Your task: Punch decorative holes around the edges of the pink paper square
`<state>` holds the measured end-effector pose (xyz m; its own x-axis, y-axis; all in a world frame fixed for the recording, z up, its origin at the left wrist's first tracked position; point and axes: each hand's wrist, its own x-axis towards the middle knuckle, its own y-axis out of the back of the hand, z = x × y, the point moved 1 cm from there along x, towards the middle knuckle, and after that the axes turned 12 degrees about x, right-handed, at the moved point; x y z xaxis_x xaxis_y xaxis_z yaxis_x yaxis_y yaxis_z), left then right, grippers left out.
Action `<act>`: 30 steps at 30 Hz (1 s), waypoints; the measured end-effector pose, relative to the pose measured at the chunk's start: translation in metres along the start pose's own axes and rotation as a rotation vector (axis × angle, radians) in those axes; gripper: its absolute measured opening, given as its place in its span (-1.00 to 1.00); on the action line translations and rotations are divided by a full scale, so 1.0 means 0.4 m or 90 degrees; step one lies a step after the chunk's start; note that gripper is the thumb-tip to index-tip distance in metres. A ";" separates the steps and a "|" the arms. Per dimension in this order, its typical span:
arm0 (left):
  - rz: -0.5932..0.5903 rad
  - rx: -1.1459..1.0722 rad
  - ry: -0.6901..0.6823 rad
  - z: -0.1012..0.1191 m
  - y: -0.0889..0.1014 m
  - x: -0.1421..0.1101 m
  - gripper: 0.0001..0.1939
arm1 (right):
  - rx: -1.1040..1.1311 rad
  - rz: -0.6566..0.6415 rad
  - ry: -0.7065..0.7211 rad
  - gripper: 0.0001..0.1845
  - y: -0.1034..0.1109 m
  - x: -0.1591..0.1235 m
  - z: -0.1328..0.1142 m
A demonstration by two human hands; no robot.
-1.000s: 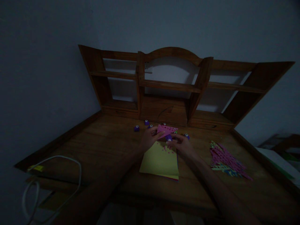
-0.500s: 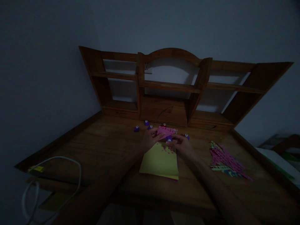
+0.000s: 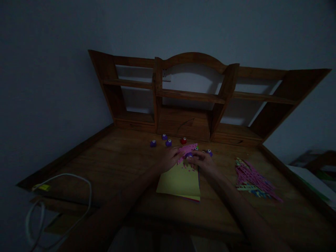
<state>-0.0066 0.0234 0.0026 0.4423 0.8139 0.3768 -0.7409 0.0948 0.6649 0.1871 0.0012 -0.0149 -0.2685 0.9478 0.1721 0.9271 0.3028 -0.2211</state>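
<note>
My left hand (image 3: 170, 160) pinches the edge of a pink paper strip (image 3: 187, 150) with punched holes, held low over a stack of yellow paper (image 3: 180, 182) on the wooden desk (image 3: 115, 164). My right hand (image 3: 203, 161) is closed on a small purple paper punch (image 3: 189, 155) clamped on the strip's near edge. Small pink punched bits (image 3: 189, 167) lie scattered on the yellow sheet beneath the hands. The light is very dim, so finger detail is faint.
Three purple punches (image 3: 153, 143) (image 3: 164, 137) (image 3: 168, 142) and a red one (image 3: 183, 140) sit behind the hands; another purple punch (image 3: 209, 152) lies right. A heap of punched paper strips (image 3: 250, 180) is at right. A white cable (image 3: 60, 196) loops at left. A wooden shelf unit (image 3: 194, 98) backs the desk.
The pink strip has been lowered and tilted flatter toward the yellow paper, uncovering the red punch behind it. Both hands stay together on the strip and punch.
</note>
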 end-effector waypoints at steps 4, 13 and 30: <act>-0.018 -0.010 -0.028 -0.005 0.000 -0.001 -0.61 | 0.031 0.037 -0.014 -0.66 0.006 0.002 0.008; 0.031 -0.046 -0.012 0.038 0.013 -0.008 -0.63 | 0.151 0.042 -0.045 -0.62 -0.011 -0.008 -0.002; -0.063 -0.462 0.097 0.097 -0.035 -0.021 -0.45 | 0.135 0.083 0.013 -0.76 -0.020 -0.008 0.024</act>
<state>0.0197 -0.0070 0.0149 0.4886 0.8472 0.2084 -0.8718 0.4835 0.0787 0.1783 -0.0034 -0.0228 -0.1436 0.9786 0.1472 0.8770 0.1947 -0.4393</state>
